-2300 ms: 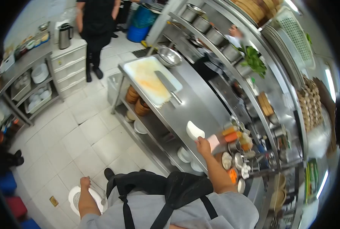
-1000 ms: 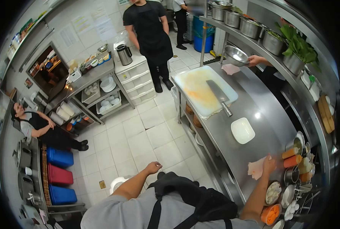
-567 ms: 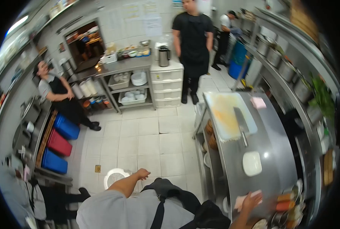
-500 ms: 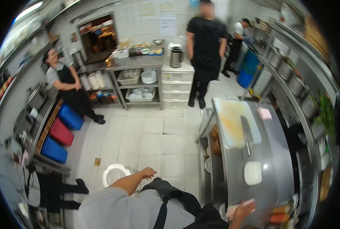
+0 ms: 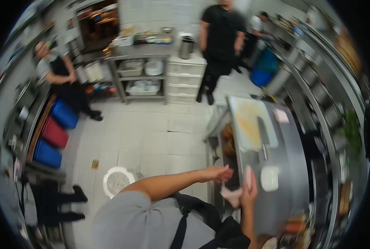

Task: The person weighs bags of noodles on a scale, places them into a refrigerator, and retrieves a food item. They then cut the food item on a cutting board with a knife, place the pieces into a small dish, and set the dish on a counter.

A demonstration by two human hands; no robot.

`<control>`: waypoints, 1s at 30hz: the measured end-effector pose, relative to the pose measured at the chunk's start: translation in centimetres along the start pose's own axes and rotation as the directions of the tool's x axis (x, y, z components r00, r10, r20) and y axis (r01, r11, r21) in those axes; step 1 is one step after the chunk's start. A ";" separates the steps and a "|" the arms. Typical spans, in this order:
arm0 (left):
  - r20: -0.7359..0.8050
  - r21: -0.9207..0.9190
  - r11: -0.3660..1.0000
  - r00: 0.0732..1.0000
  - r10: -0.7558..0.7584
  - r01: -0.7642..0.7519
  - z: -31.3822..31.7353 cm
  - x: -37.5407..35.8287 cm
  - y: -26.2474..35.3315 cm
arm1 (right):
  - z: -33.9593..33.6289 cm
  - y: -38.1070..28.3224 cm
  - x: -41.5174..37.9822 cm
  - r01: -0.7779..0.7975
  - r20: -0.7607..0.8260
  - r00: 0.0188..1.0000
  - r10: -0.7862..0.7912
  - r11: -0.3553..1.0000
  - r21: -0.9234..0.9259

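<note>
A pale pink cloth point(image 5: 233, 196) hangs at the left edge of the steel counter, partly folded, with one end standing up. My right hand point(image 5: 249, 191) is closed around its middle. Just to the left, my left hand point(image 5: 216, 174) has its fingers bent together, and a thin light strip of the cloth runs down from them; motion blurs the fingertips. Right of my hands, a white dish point(image 5: 269, 179) rests on the counter. Beyond it, a large knife point(image 5: 263, 135) lies across the right side of a stained white cutting board point(image 5: 248, 118).
A steel counter point(image 5: 290, 162) stands at right, with a folded pink cloth point(image 5: 281, 115) near its far end. Shelves of pots line the right wall. Blue and red bins point(image 5: 55, 132) stand left, and a white stool point(image 5: 118, 181) is on the floor. Several people stand around the kitchen.
My left hand has swung right to meet the cloth. My right hand has lifted the cloth from the counter's near edge and moved forward. The view has shifted slightly.
</note>
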State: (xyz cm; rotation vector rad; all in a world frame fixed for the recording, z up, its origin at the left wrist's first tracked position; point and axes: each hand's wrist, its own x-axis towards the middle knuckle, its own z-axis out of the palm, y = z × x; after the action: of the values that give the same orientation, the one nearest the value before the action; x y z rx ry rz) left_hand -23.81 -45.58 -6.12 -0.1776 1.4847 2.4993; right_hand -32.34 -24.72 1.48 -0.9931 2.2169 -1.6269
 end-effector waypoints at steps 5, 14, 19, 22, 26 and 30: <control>0.089 -0.336 0.864 0.900 0.426 -0.375 10.8 -1.1 8.1 | 3.3 -8.8 3.4 0.556 0.052 0.813 -0.580 0.745 -0.369; 0.348 0.376 0.258 0.393 0.851 -0.890 15.1 -5.9 13.2 | 2.6 -16.4 4.1 0.704 -0.230 0.709 -0.666 0.685 0.186; 0.181 0.341 0.375 0.452 0.873 -0.862 16.3 -7.9 17.0 | 4.0 -11.9 1.9 0.700 0.001 0.698 -0.716 0.682 -0.214; 0.047 0.044 0.729 0.730 0.682 -0.683 15.0 -8.2 18.1 | 3.5 -12.9 0.8 0.668 0.128 0.703 -0.699 0.589 -0.454; -0.123 0.049 0.669 0.660 0.741 -0.742 13.2 -7.6 20.5 | 1.5 -12.8 -1.0 0.629 0.355 0.778 -0.519 0.648 -0.430; 0.232 0.353 0.414 0.508 0.830 -0.839 12.4 -4.6 16.2 | 2.6 -10.3 -2.6 -0.060 0.312 0.917 -0.247 0.691 0.721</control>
State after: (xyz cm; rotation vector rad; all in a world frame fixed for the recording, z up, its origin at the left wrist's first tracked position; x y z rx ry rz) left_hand -23.32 -42.83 14.60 0.9273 2.5319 2.6328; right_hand -24.95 -26.72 9.37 -1.0595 1.0948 -1.8920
